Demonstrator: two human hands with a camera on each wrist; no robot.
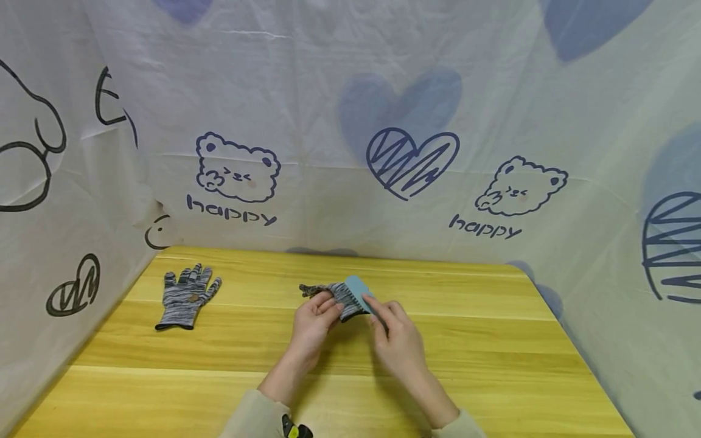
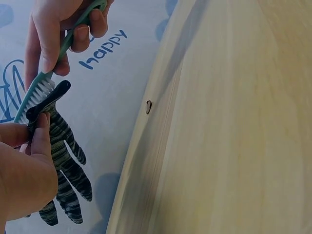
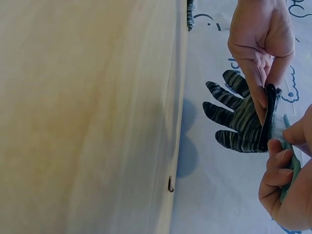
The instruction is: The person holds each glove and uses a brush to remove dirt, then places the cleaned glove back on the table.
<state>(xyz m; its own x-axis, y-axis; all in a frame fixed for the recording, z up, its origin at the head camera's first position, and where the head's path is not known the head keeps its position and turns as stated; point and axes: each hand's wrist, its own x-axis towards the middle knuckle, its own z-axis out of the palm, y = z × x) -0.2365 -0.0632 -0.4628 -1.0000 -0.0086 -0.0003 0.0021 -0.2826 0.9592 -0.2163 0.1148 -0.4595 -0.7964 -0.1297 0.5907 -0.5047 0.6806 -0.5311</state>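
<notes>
My left hand [image 1: 313,325] pinches a grey-and-black striped knit glove [image 2: 62,146] near its dark cuff, fingers and thumb on either side of the fabric. The glove's fingers hang loose, as the right wrist view shows. In my right hand [image 1: 398,340] is a teal brush [image 1: 358,292], gripped by its handle with the index finger laid along its back. White bristles [image 2: 41,95] touch the glove beside the cuff. Both hands are above the table, close together.
A second striped glove [image 1: 187,298] lies flat at the table's left, fingers pointing to the back. The yellow wood-grain table [image 1: 465,377] meets a white hanging cloth [image 1: 306,201] printed with hearts and bears at the back and sides.
</notes>
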